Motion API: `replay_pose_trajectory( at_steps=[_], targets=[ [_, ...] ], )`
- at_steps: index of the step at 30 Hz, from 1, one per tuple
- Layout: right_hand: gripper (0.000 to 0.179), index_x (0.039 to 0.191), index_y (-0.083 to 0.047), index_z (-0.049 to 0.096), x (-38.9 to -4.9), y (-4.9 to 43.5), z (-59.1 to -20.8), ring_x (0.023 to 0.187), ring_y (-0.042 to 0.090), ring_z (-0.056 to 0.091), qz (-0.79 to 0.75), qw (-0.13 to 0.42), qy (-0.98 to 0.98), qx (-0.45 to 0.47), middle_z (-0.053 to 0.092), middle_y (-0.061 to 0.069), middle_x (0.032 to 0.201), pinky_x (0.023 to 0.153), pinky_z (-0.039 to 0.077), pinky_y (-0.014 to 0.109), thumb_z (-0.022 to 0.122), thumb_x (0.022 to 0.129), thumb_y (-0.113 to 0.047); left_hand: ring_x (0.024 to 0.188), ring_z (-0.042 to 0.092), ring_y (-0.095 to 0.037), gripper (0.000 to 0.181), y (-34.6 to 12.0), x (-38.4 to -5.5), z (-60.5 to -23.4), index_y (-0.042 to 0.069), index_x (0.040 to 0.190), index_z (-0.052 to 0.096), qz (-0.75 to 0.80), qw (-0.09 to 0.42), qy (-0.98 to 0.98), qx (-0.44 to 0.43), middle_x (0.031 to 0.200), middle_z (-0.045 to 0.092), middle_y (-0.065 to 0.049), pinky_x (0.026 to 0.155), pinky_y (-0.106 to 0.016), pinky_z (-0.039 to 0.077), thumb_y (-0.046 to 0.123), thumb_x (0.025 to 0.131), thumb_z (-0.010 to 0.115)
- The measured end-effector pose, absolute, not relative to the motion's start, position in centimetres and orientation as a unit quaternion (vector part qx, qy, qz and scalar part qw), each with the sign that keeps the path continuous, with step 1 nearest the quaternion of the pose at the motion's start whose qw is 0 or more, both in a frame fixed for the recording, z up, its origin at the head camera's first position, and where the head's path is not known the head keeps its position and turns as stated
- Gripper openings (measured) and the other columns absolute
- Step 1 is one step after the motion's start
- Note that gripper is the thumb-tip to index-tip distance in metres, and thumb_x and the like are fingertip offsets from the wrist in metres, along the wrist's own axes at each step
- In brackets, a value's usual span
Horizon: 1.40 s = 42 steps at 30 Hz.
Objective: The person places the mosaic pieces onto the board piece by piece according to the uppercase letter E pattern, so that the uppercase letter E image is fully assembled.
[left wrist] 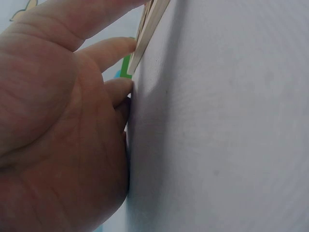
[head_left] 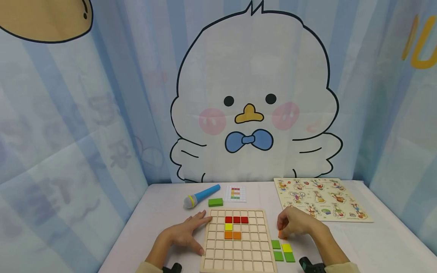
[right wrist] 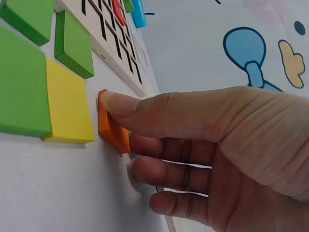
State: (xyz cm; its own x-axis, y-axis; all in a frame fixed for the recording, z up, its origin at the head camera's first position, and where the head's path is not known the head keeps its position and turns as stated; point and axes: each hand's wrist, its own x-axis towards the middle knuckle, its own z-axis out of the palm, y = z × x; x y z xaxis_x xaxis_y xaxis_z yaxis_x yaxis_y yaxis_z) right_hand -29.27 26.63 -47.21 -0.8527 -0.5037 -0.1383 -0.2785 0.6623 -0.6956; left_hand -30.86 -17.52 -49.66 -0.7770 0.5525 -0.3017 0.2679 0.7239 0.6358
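A wooden grid board (head_left: 239, 244) lies on the table with three red tiles (head_left: 236, 220) in a row, one yellow tile (head_left: 228, 227) below, then two orange tiles (head_left: 233, 235). My left hand (head_left: 187, 230) rests at the board's left edge, fingers spread, thumb and fingertip touching the frame. To the right of the board, my right hand (head_left: 296, 222) pinches an orange tile (right wrist: 110, 123) between thumb and fingers, close over the tablecloth. Beside it lie green tiles (head_left: 275, 244) and a yellow tile (head_left: 286, 248).
Behind the board are a green block (head_left: 215, 202), a blue toy microphone (head_left: 203, 195) and a small pattern card (head_left: 235, 193) with coloured squares. A wooden picture puzzle board (head_left: 324, 199) lies at the back right. Printed curtain (head_left: 252, 76) hangs behind the table.
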Motion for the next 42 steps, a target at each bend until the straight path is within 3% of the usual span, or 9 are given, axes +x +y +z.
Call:
replay_pose_trajectory(
  at_steps=[9,13,20,26,42],
  targets=[
    [0.021,0.084,-0.006,0.067,-29.2,26.3,-47.1,0.063,0.013,0.052,-0.349,0.164,0.897,-0.217,0.060,-0.001,0.072,0.053,0.039,0.023,0.087,0.079,-0.008,0.161,0.007,-0.045,0.107,-17.5,-30.7,-49.6,0.038,0.161,0.036,0.291,0.239,0.896,0.236,0.176,0.012,-0.007,0.122,-0.075,0.009,0.041,0.072,0.095],
    [0.016,0.093,-0.004,0.067,-29.5,26.1,-47.2,0.063,0.013,0.054,-0.390,0.163,0.879,-0.219,0.061,0.001,0.075,0.052,0.044,0.024,0.081,0.084,-0.005,0.161,0.007,-0.044,0.107,-17.5,-30.8,-49.8,0.038,0.161,0.036,0.291,0.239,0.896,0.237,0.177,0.011,-0.007,0.123,-0.075,0.009,0.042,0.072,0.094],
    [0.018,0.107,0.001,0.074,-30.0,25.1,-47.0,0.074,0.018,0.068,-0.454,0.124,0.851,-0.231,0.071,0.009,0.092,0.064,0.060,0.028,0.076,0.093,-0.009,0.161,0.007,-0.046,0.108,-17.6,-31.0,-49.9,0.039,0.161,0.036,0.289,0.238,0.897,0.237,0.177,0.012,-0.006,0.121,-0.077,0.010,0.045,0.071,0.094],
    [0.028,0.119,0.000,0.074,-30.0,23.5,-47.0,0.086,0.017,0.069,-0.449,0.111,0.852,-0.245,0.073,0.011,0.110,0.073,0.059,0.024,0.076,0.092,-0.008,0.161,0.007,-0.045,0.107,-17.5,-31.0,-49.8,0.037,0.161,0.037,0.294,0.242,0.894,0.237,0.177,0.011,-0.008,0.122,-0.076,0.009,0.043,0.072,0.095],
    [0.018,0.107,-0.009,0.075,-29.9,20.3,-47.8,0.081,0.011,0.064,-0.413,0.084,0.864,-0.275,0.074,0.004,0.099,0.075,0.054,0.021,0.080,0.090,-0.013,0.160,0.007,-0.047,0.106,-17.6,-31.0,-50.0,0.039,0.161,0.036,0.294,0.243,0.894,0.237,0.177,0.011,-0.006,0.120,-0.078,0.010,0.042,0.072,0.094]
  ],
)
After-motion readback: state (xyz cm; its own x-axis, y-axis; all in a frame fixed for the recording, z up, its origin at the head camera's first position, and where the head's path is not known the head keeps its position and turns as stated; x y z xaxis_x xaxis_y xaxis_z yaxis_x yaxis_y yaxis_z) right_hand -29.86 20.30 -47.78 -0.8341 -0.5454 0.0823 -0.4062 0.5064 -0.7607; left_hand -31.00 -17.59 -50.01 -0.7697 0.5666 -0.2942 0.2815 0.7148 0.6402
